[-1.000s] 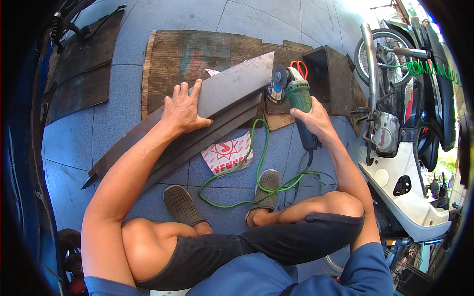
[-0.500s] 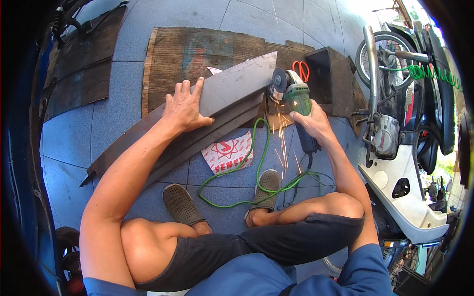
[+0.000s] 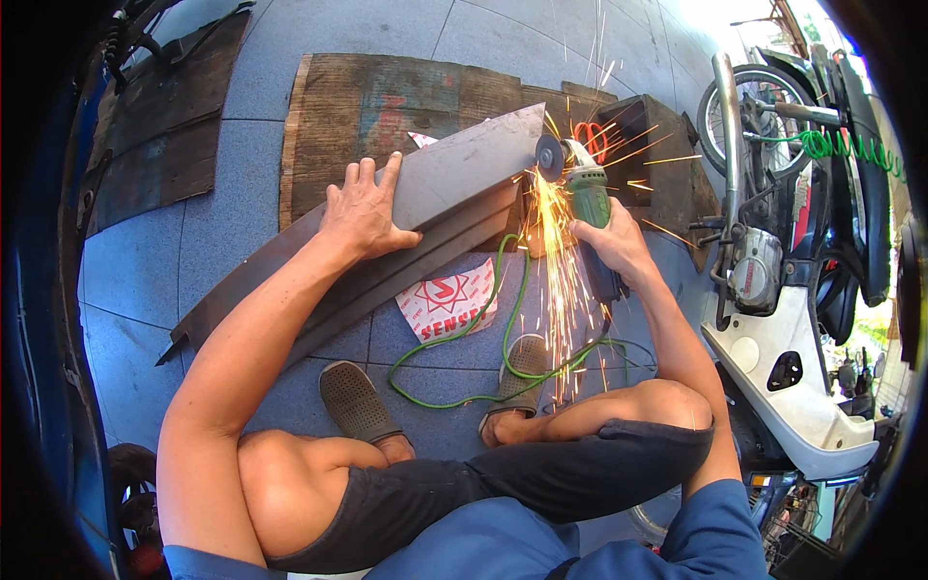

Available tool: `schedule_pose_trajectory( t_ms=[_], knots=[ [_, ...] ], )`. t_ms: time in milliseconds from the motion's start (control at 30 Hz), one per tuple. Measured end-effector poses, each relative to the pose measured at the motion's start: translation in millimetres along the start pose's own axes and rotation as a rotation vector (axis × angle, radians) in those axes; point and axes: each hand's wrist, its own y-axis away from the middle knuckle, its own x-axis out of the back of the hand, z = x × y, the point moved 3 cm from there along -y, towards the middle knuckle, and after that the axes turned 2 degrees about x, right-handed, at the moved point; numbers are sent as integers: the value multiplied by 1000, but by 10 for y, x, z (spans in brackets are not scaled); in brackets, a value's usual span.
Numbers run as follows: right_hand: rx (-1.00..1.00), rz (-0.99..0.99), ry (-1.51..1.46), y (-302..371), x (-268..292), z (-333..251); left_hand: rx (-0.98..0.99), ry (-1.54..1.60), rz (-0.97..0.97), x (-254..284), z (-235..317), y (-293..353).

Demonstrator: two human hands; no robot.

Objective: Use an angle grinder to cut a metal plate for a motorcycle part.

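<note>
A long grey bent sheet-metal piece (image 3: 462, 160) with stepped folds lies slantwise before me, its far right end against the grinder. My left hand (image 3: 365, 213) presses on its upper face, fingers spread and thumb out to the side. In my right hand (image 3: 616, 238) is a green angle grinder (image 3: 588, 191), gripped around its body. Its dark disc (image 3: 550, 156) meets the metal's right end, and bright sparks (image 3: 553, 232) stream down toward my feet, with some flying right and up. Sparks partly cover the grinder's lower body.
Beneath the metal lie wooden boards (image 3: 329, 126). A dark open box (image 3: 659, 145) and orange-handled scissors (image 3: 590, 142) sit beyond the grinder. A green cord (image 3: 425, 394) loops by my sandals (image 3: 358, 398), near a red-and-white printed paper (image 3: 447, 300). A motorcycle (image 3: 759, 266) stands at right.
The spark stream has grown much thicker and now also sprays right and upward. The grinder has shifted very slightly to the right. My left hand stays on the metal.
</note>
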Motion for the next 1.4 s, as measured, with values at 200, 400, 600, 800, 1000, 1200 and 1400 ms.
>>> schedule_pose_trajectory(
  t_ms=[200, 400, 600, 800, 1000, 1200, 1400],
  knots=[
    [13, 8, 23, -21, -27, -76, 26, 13, -62, 21, -14, 9],
    [1, -7, 58, -76, -7, -53, 3, -4, 1, -39, -30, -6],
    [1, 1, 71, -62, 3, -125, 5, 13, -15, -14, -31, 5],
    [-33, -4, 86, -105, -29, -81, 20, 40, -49, 15, -43, 23],
    [18, 12, 84, -97, 14, -80, 11, 59, -41, 64, 13, 15],
    [13, 29, 23, 29, 151, -229, 10, 26, -25, 21, -45, 33],
    [19, 31, 74, 65, 97, -180, 38, 21, -48, 35, 27, 16]
  ],
)
